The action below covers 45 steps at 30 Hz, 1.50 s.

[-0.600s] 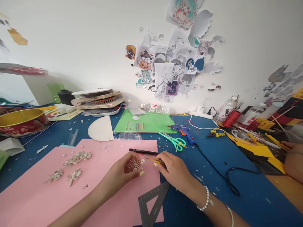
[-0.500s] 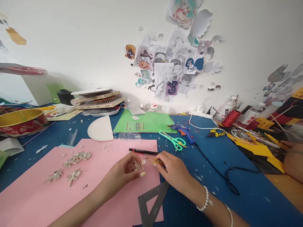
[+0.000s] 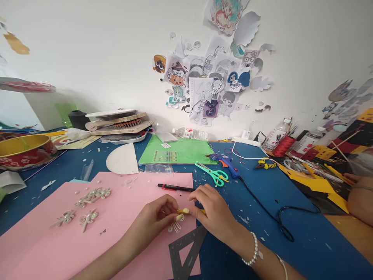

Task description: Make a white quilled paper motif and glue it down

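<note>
Over the pink paper (image 3: 136,233), my left hand (image 3: 160,214) pinches a small curled piece of white cord (image 3: 175,226) with spiral ends, which hangs below the fingertips. Close against it, my right hand (image 3: 212,212) has its fingers closed around golden tweezers (image 3: 203,211), mostly hidden by the hand. The two hands' fingertips meet or nearly meet. To the left lie several finished-looking cord ornaments with pearls (image 3: 89,218), and loose white beads (image 3: 99,181). Just beyond my hands is a black pen (image 3: 175,187). A grey set square (image 3: 186,252) lies nearer to me.
Green scissors (image 3: 214,174) and a blue glue gun (image 3: 227,165) with a trailing black cable lie right of centre. Behind is a green board (image 3: 192,151). Yellow-handled pliers (image 3: 266,164) and bottles stand further right, where another person's arm (image 3: 361,200) shows. A red tin (image 3: 26,155) is at left.
The cord piece has turned so its loops point down toward me. My right hand has brought the tweezers in against my left fingertips. The view has shifted slightly.
</note>
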Each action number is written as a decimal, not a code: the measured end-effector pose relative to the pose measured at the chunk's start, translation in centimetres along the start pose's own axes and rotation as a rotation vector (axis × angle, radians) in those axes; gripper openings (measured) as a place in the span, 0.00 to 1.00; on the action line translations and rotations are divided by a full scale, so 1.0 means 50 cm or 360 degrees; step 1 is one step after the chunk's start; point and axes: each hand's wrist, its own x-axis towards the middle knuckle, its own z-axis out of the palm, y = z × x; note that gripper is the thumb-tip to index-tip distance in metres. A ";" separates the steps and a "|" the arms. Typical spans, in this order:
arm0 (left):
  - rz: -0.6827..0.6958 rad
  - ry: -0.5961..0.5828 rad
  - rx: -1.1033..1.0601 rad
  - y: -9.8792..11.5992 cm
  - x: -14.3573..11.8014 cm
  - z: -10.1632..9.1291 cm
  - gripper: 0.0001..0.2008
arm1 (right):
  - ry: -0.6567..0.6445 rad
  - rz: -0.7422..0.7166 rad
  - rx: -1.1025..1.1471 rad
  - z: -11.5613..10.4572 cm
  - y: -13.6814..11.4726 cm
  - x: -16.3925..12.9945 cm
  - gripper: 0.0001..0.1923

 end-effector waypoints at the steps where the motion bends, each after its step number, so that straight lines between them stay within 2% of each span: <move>1: 0.0008 0.0006 0.0027 0.001 -0.001 0.001 0.06 | -0.0031 -0.0090 0.0034 -0.001 -0.002 -0.001 0.10; 4: 0.0005 0.0014 0.0045 0.001 -0.005 0.004 0.07 | -0.0136 -0.0304 0.0060 0.001 -0.008 -0.004 0.14; 8: 0.0017 -0.0018 -0.0011 0.000 -0.008 0.009 0.07 | -0.0171 -0.0334 0.0034 0.009 -0.011 -0.006 0.13; 12: 0.0063 -0.0047 0.0051 0.002 -0.005 0.011 0.07 | -0.0163 -0.0279 0.0148 0.009 -0.012 -0.006 0.11; 19: 0.0126 -0.0181 0.0503 0.023 -0.011 0.009 0.11 | -0.0186 -0.0100 0.0440 0.003 -0.017 -0.008 0.09; 25: 0.0077 -0.0144 0.0351 0.021 -0.014 0.008 0.13 | -0.0345 0.0279 0.1018 -0.002 -0.020 -0.002 0.14; 31: 0.0067 -0.0193 0.0101 0.013 -0.015 0.006 0.14 | -0.0350 0.0540 0.1598 0.005 -0.017 0.002 0.17; 38: 0.0001 -0.0162 -0.0019 0.026 -0.014 0.003 0.14 | -0.0187 0.0612 0.1890 0.008 -0.019 0.003 0.14; 45: -0.0041 -0.0182 0.0110 0.017 -0.017 0.001 0.16 | -0.0461 0.0475 0.1851 0.007 -0.019 0.000 0.11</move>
